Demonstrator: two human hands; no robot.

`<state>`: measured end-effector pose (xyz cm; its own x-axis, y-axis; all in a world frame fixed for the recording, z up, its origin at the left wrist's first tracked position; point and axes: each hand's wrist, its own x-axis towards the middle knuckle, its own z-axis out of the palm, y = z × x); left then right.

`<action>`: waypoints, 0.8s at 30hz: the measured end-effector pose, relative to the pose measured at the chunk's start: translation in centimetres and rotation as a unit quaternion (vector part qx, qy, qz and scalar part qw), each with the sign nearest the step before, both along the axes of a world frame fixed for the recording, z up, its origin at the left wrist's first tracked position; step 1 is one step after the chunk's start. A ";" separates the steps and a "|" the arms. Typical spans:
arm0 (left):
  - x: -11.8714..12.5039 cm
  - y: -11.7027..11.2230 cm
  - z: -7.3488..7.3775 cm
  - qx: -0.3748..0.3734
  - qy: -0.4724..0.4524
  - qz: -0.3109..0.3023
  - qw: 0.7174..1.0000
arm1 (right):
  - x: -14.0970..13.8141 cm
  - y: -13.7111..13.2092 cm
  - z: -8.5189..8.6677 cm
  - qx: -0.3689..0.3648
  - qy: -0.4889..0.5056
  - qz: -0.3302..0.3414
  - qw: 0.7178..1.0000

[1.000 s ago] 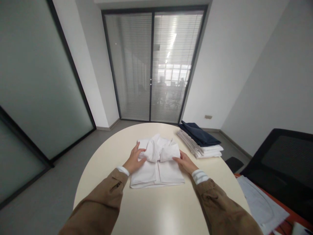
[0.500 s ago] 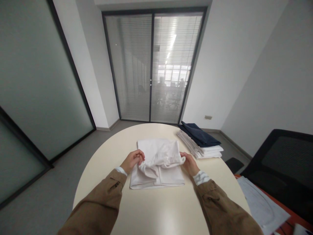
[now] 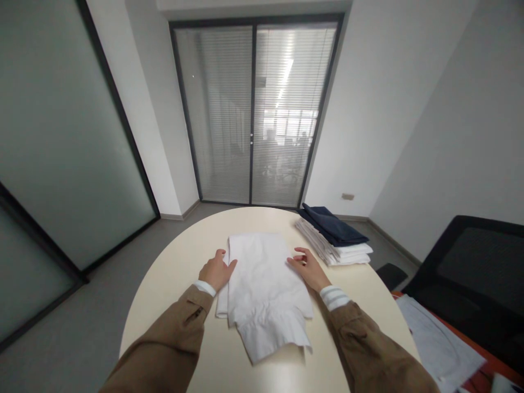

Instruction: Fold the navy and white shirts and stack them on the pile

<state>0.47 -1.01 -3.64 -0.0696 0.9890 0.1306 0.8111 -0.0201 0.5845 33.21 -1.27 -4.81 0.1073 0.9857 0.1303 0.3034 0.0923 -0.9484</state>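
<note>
A white cotton garment (image 3: 266, 289) lies folded lengthwise on the round cream table (image 3: 176, 262), its crumpled lower end with a stitched hem reaching toward me. My left hand (image 3: 216, 271) rests open against its left edge, fingers spread slightly. My right hand (image 3: 306, 267) lies at the right edge, fingertips on the cloth, holding nothing. Brown sleeves with white striped cuffs cover both forearms.
A stack of folded white cloth (image 3: 333, 251) lies at the table's far right, under folded navy cloth (image 3: 329, 226). A black mesh chair (image 3: 475, 267) and papers (image 3: 438, 341) on an orange surface sit to the lower right.
The bunched white fabric that lay on top has been laid flat, and the garment now extends further toward me. Both hands have let go and moved apart to its sides.
</note>
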 end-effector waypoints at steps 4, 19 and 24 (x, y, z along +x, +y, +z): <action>-0.2 0.5 -0.6 -0.014 -0.115 -0.027 0.993 | -0.3 -0.5 0.5 -0.026 0.034 0.041 0.998; -0.2 1.6 -1.2 -0.077 -0.390 -0.051 0.916 | -0.7 -0.9 1.1 0.012 -0.101 0.146 0.984; -0.3 0.7 -1.2 -0.203 -0.433 -0.138 0.867 | 0.8 -0.8 1.1 -0.104 -0.078 0.228 0.965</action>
<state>0.21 -0.34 -4.86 0.2790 0.9358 -0.2157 0.0621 0.2065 0.9765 33.98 -2.12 -3.71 -0.3479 0.9326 -0.0961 0.4168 0.0621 -0.9069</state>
